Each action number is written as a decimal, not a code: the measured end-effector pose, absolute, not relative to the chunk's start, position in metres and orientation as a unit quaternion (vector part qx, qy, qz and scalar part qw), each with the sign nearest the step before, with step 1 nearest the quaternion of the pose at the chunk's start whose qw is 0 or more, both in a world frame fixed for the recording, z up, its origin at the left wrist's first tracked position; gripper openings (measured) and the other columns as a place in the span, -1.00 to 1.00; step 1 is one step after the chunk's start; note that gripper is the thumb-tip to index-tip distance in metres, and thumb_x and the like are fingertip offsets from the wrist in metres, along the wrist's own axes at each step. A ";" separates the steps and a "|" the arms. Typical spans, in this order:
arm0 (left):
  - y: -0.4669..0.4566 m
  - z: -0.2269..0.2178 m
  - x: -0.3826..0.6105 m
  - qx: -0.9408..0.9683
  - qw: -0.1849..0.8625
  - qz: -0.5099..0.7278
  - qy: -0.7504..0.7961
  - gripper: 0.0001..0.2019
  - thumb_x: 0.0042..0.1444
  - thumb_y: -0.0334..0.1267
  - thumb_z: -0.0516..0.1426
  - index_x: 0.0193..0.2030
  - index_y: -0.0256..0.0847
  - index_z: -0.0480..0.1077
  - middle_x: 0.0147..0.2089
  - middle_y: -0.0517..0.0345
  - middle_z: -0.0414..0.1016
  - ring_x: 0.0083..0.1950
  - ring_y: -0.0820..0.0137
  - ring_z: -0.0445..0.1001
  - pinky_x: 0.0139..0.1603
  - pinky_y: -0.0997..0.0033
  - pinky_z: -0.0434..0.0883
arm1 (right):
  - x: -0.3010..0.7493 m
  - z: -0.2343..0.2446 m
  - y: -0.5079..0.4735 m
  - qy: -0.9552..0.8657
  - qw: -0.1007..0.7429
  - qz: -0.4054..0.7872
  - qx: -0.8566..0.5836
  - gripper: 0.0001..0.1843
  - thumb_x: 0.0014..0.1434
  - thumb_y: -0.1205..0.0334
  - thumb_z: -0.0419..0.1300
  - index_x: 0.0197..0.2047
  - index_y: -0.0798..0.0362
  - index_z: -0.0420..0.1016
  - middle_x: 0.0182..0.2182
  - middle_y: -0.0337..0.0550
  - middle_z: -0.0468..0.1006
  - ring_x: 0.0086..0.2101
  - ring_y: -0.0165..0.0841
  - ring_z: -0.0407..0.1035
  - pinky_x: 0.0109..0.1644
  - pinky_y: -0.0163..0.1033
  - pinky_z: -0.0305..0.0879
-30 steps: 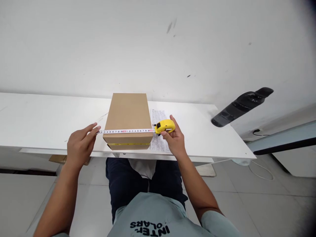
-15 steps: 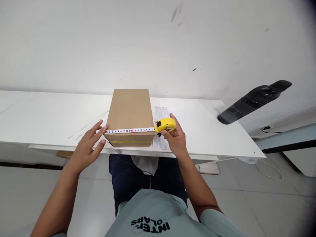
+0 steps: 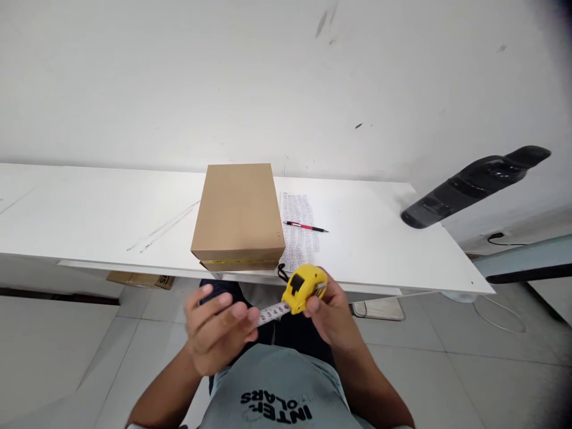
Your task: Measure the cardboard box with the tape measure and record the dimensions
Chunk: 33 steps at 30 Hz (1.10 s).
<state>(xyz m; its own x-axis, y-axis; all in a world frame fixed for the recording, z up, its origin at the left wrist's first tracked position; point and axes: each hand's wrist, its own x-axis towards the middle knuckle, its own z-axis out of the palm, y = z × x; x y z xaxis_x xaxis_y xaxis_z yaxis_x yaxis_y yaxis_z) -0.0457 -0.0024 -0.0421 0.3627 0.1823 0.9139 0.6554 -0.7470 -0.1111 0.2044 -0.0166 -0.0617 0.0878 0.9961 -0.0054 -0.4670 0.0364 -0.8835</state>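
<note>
My right hand (image 3: pixel 333 313) grips a yellow tape measure (image 3: pixel 306 286) in front of the desk's near edge, above my lap. A short length of white blade (image 3: pixel 273 311) sticks out of the case toward the left. At its free end is my left hand (image 3: pixel 218 328), slightly blurred, with its fingers curled and the fingertips closed on the blade; the very tip is hidden. Beyond both hands, a closed brown cardboard box (image 3: pixel 239 205) rests on the white desk (image 3: pixel 98 208), with a yellow strip along its near side. Neither hand touches the box.
A sheet of paper with dense writing (image 3: pixel 297 205) lies right of the box, a red and black pen (image 3: pixel 308 226) on it. A black cylindrical device (image 3: pixel 465 187) stands at the desk's right end. Below the desk are a cardboard piece (image 3: pixel 140 279) and a pale flat object (image 3: pixel 379 309).
Both hands have come off the box toward my body with the tape measure. The blade, stretched across the box before, is now mostly drawn in. The pen has come into view.
</note>
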 end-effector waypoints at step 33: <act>0.038 -0.071 -0.143 -0.561 -0.019 -0.572 -0.599 -0.65 0.25 -0.38 0.05 0.11 -0.06 0.50 0.33 0.02 0.42 0.44 0.16 0.32 0.50 -0.06 0.23 | 0.272 -0.140 0.007 -0.145 0.691 0.351 -0.616 -0.38 -0.18 -0.09 0.59 -0.20 0.06 0.44 -0.49 -0.42 0.46 -0.60 -0.56 0.22 -0.57 -0.43 0.16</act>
